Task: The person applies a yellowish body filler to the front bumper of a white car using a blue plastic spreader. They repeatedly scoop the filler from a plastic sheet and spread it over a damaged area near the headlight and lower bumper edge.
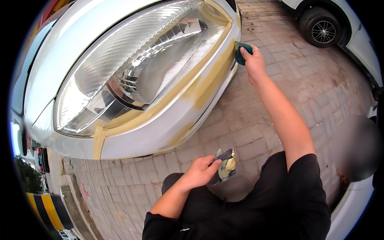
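Observation:
My right hand [256, 63] reaches out to the white car bumper [134, 140], its fingers and thumb pinching a dark green putty spreader [243, 53]. The spreader's edge meets the bumper at the end of a long patch of yellowish body filler [216, 82]. Above my knee, my left hand [201, 172] grips a dark, stained putty board [227, 155]. A lump of pale yellow putty [229, 165] is smeared across it. Part of the board is hidden behind my fingers. Another thin filler patch [182, 135] shows lower on the bumper.
A large clear headlight [152, 72] is edged with yellowish masking tape [98, 144]. Brick paving [248, 124] lies under the bumper. Another white car's wheel [323, 31] stands at far right. A blurred dark round shape [357, 148] is at the right. A yellow-and-black striped barrier [50, 210] sits lower left.

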A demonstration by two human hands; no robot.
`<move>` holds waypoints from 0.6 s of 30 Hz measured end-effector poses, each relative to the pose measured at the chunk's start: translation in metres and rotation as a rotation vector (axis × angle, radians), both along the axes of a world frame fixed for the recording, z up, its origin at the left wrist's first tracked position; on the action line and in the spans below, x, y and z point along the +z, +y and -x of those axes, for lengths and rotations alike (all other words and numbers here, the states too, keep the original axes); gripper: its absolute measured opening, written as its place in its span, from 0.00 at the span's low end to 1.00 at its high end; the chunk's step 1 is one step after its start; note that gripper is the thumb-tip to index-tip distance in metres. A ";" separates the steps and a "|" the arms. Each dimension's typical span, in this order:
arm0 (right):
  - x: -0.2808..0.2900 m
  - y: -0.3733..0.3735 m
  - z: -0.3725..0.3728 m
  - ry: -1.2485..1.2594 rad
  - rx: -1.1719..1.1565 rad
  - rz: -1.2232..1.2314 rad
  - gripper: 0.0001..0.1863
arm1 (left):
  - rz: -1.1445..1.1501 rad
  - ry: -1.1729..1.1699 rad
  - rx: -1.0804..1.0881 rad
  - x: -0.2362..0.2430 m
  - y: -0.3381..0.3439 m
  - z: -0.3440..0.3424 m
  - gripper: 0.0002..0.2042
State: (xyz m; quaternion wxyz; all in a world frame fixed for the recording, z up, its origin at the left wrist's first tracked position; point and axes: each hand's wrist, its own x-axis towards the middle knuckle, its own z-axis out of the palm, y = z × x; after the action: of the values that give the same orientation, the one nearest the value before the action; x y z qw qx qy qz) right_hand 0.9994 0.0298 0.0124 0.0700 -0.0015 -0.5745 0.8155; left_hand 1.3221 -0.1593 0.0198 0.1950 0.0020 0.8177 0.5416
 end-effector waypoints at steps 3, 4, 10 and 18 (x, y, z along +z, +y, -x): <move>-0.012 -0.003 -0.019 0.043 0.032 0.003 0.15 | -0.056 0.007 0.019 0.002 0.003 0.004 0.16; -0.015 -0.008 -0.029 0.065 0.036 -0.013 0.15 | -0.060 0.005 0.019 0.000 0.002 0.004 0.16; -0.014 -0.044 -0.109 0.133 0.037 -0.105 0.12 | -0.070 0.019 -0.016 -0.003 -0.004 0.006 0.16; -0.004 -0.060 -0.168 0.411 0.068 -0.414 0.09 | -0.077 0.006 -0.054 -0.017 0.002 0.013 0.16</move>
State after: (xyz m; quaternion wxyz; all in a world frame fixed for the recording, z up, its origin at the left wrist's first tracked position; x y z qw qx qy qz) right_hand 1.1678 -0.0304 0.0081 0.1562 0.1971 -0.7021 0.6662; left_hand 1.3087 -0.1578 0.0027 0.2069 0.0333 0.7965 0.5672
